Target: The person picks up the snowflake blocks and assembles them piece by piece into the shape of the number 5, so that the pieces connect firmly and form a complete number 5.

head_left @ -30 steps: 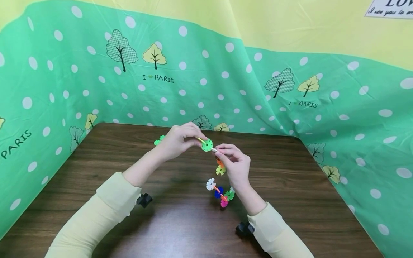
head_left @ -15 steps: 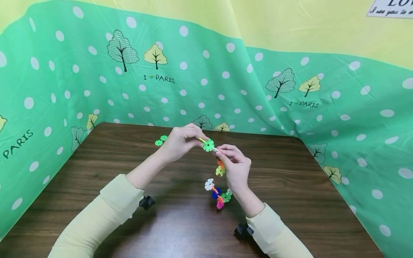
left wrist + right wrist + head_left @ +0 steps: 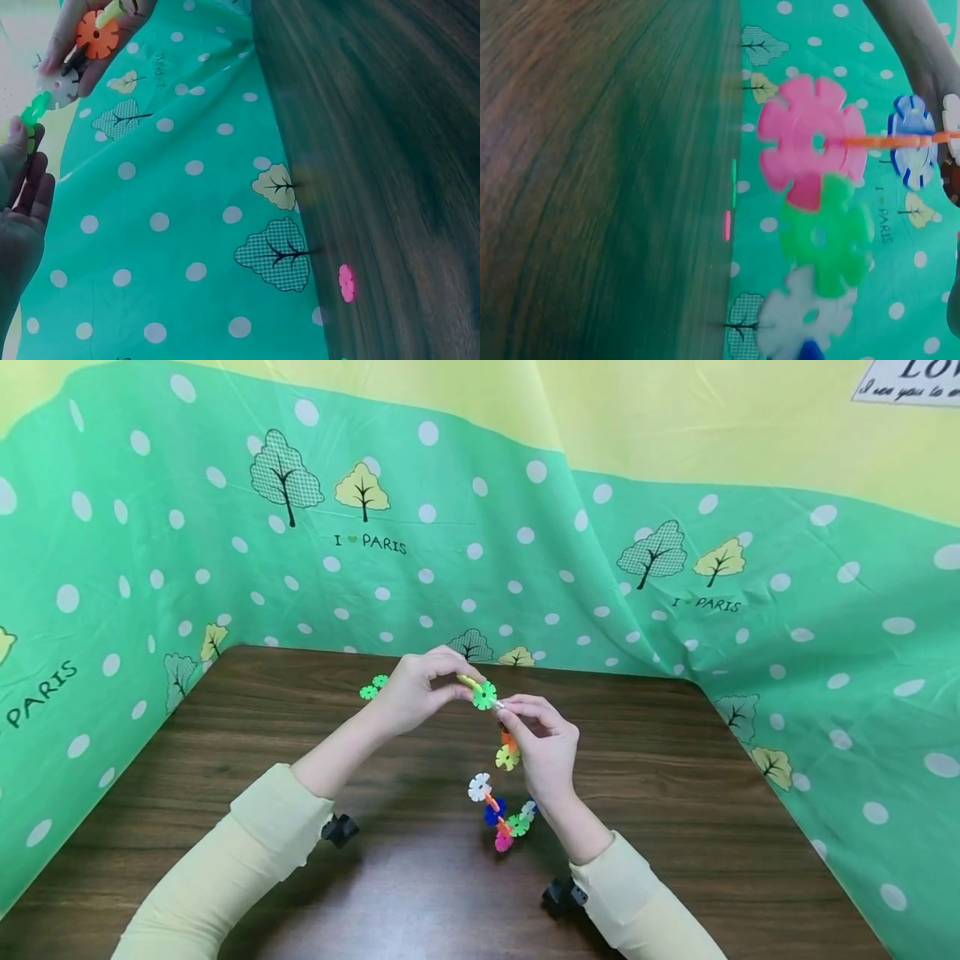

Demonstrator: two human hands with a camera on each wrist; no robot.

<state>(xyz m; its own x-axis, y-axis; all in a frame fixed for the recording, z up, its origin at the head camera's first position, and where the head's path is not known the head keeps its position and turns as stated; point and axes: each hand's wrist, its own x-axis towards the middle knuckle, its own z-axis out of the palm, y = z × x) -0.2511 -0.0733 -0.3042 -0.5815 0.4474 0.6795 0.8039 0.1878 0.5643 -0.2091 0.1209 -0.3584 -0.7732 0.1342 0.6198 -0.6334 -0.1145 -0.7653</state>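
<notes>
My left hand (image 3: 420, 693) pinches a green notched plastic disc (image 3: 484, 695) with a yellow disc (image 3: 468, 682) joined to it. Facing it, my right hand (image 3: 551, 743) pinches a white disc (image 3: 58, 86) at the green disc's edge; whether the two are fully slotted cannot be told. Below the right hand hangs a chain of interlocked discs: orange (image 3: 509, 741), yellow (image 3: 507, 757), white (image 3: 479, 787), blue (image 3: 494, 812), pink (image 3: 503, 842) and green (image 3: 518, 824). Up close, the right wrist view shows the pink disc (image 3: 810, 135) and green disc (image 3: 825, 232), blurred.
Loose green discs (image 3: 373, 687) lie at the back of the brown table (image 3: 360, 877), left of centre. A pink disc (image 3: 346, 283) lies near the table edge in the left wrist view. A green dotted cloth (image 3: 450, 568) surrounds the table's back and sides.
The hanging chain has swung left and turned, showing more of its end. The left hand has shifted slightly right, uncovering more of the loose green discs. Both hands keep their pinch.
</notes>
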